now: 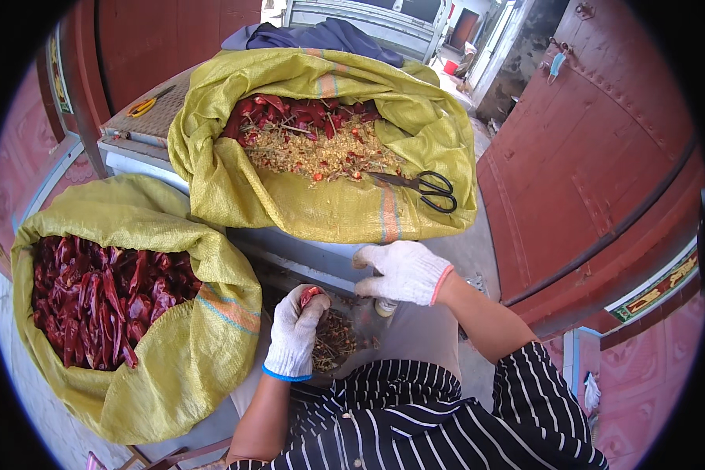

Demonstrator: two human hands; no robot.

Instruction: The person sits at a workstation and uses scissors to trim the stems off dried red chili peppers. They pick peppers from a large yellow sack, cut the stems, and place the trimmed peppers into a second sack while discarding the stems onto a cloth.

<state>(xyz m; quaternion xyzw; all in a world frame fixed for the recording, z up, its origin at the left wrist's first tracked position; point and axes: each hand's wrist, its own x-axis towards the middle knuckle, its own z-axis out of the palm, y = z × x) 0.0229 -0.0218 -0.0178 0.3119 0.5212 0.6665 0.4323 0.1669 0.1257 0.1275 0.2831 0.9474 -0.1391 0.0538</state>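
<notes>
My left hand (292, 332), in a white knit glove with a blue cuff, is closed around a red dried chili pepper (311, 294); only the pepper's end shows by the thumb. To its right my right hand (406, 272), gloved in white with a pink-red cuff, has its fingers apart and nothing visible in it. It is just in front of a yellow-green woven sack (313, 215). In that sack lie red chilies (321, 117) and many pale yellow seeds (321, 157). Black-handled scissors (423, 186) rest on the sack's near fold.
Another woven sack (172, 376), at left, is full of dark red dried chilies (94, 301). Cut stems (333, 341) lie below, between my knees. Yellow-handled scissors (142, 107) lie on the platform (129, 129) at back left. A red metal door (587, 157) stands at right.
</notes>
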